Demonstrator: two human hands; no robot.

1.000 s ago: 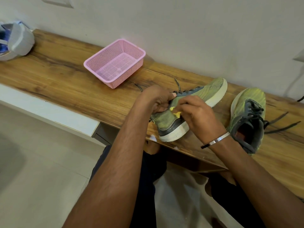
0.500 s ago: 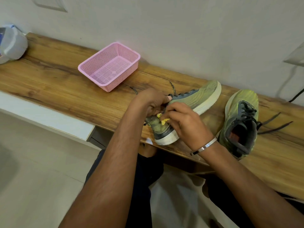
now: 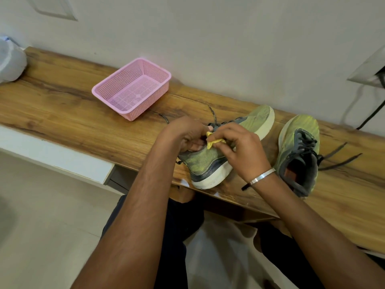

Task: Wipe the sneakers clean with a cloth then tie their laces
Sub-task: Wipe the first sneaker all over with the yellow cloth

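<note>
Two green knit sneakers with white soles and grey laces are lying on the long brown wooden shelf (image 3: 62, 105). The nearer green sneaker (image 3: 210, 161) is being tipped on its side, its long axis running from the heel at the shelf's front edge up and away to the toe by the wall. It is being steadied at the collar by the left hand (image 3: 185, 134), whose fingers are curled in around the opening. A small crumpled yellow cloth (image 3: 214, 140) is being pinched in the bent fingers of the right hand (image 3: 239, 151) and pressed against the upper, just beside the left hand. Wiping is judged to be under way, and the laces are not yet being tied. The unwiped length of the upper is lying ahead of the right hand, toward the toe, so the next stroke is probably being called for along that axis, away from the body. The second green sneaker (image 3: 300, 151) is sitting upright just to the right, nearer the right hand, its laces trailing loose. A pink perforated plastic basket (image 3: 133, 88) is standing well apart on the left.
</note>
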